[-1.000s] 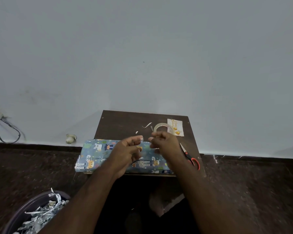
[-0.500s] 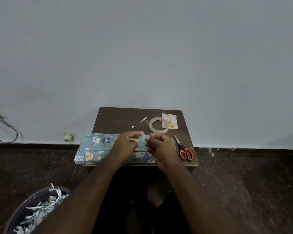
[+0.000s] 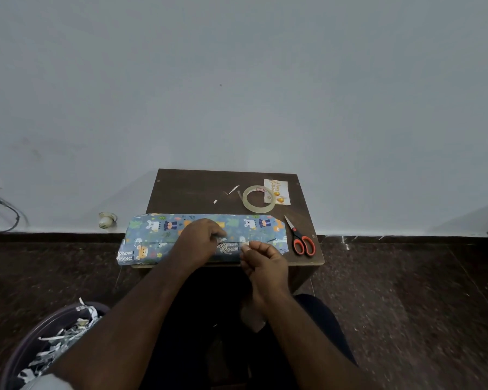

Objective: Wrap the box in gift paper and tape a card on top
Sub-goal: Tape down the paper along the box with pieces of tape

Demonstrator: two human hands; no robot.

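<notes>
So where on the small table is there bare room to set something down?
Bare brown table at the back left, between the wall, paper scraps and blue-wrapped box. Crowded back right: clear tape ring, white card, red-handled scissors.

Wrapped box (image 3: pixel 152 235) fills the counter's (image 3: pixel 186 190) near edge, both hands on it. Behind it, bare counter at back left, just paper scraps (image 3: pixel 231 190). Back right is crowded: tape roll (image 3: pixel 258 199) overlapping the card (image 3: pixel 282 190), scissors (image 3: pixel 300 237) just beside the box's right end.
</notes>
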